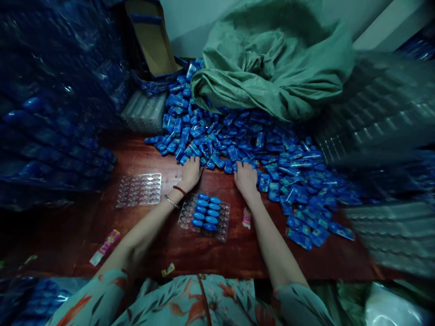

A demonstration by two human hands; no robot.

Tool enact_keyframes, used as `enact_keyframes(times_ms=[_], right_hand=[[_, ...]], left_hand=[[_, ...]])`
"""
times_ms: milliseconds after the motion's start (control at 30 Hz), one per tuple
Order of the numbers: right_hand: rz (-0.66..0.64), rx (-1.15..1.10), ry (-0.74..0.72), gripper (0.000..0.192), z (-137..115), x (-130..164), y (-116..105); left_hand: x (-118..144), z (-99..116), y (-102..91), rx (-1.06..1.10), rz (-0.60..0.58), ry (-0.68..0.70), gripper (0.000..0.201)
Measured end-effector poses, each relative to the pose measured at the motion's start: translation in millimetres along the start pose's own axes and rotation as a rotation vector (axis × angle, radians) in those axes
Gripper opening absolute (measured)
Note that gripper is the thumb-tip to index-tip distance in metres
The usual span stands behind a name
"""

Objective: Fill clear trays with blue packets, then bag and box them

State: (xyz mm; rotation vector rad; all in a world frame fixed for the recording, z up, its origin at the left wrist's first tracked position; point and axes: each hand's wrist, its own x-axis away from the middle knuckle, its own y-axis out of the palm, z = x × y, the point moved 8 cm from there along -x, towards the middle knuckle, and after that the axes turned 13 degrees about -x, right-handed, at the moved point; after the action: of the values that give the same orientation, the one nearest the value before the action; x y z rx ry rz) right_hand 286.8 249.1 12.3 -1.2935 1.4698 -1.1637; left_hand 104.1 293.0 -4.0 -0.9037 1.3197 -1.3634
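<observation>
My left hand point(192, 173) reaches to the near edge of a heap of small blue shiny packets point(217, 140), its fingers stretched forward against them. To the right, my right hand point(246, 179) lies palm down at the same edge, fingers slightly apart and touching packets. What is under either palm is hidden. Between my forearms sits a clear plastic tray point(222, 222) of oval hollows. Its two middle columns hold blue oval pieces point(205, 212), while the side columns are bare. Left of my left wrist lies another clear tray point(139, 190) with nothing in its hollows.
A green cloth sack point(272, 68) slumps over the heap's back. Stacks of clear trays point(144, 111) stand behind left and at right point(394, 235). Blue packed goods point(50, 145) rise at left, near an open box point(151, 45). Pink wrappers point(105, 246) lie on the reddish table point(238, 258).
</observation>
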Motion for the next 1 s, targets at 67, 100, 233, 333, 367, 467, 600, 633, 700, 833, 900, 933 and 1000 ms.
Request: enact_keyframes(times_ms=[67,100,233,333,367,467,600,633,700,833,900,933,1000], right_hand=[[-0.082,0.022,0.006,0.035,2,15,4],[-0.115,0.015,0.015,0.036,7,24,5],[-0.12,-0.189,0.025,0.037,41,67,-3],[-0.051,-0.62,0.035,0.028,62,109,-16],[-0.065,-0.79,0.055,0.029,65,124,-16],[-0.173,-1.174,0.134,0.032,50,167,-2],[-0.118,-1.361,0.177,0.03,21,194,17],[-0.072,-1.351,0.167,0.029,18,194,17],[0.047,-1.236,0.105,0.024,18,192,9],[0.312,-0.911,-0.122,0.017,29,184,-20],[0.368,-0.771,-0.221,0.02,35,177,-20],[0.362,-0.698,-0.254,0.022,37,171,-14],[0.3,-0.563,-0.28,0.027,41,155,1]], left_hand=[[11,-7,-0.1,0.046,-0.008,0.026,0.023],[19,-13,-1.9,0.099,-0.002,0.048,0.023],[77,-50,-20.6,0.392,0.073,0.082,0.028],[138,-84,-40.8,0.438,0.127,-0.051,0.033],[158,-92,-47.9,0.436,0.146,-0.102,0.035],[207,-91,-61.2,0.467,0.134,-0.105,0.028],[228,-61,-64.8,0.547,0.123,-0.005,0.015],[227,-56,-66.7,0.564,0.155,-0.001,0.013],[223,-51,-73.3,0.587,0.24,0.018,0.011],[218,-48,-85.9,0.576,0.325,0.127,0.015],[216,-51,-83.5,0.578,0.286,0.122,0.015],[214,-54,-80.0,0.586,0.26,0.094,0.014],[206,-63,-71.7,0.601,0.23,0.005,0.014]])
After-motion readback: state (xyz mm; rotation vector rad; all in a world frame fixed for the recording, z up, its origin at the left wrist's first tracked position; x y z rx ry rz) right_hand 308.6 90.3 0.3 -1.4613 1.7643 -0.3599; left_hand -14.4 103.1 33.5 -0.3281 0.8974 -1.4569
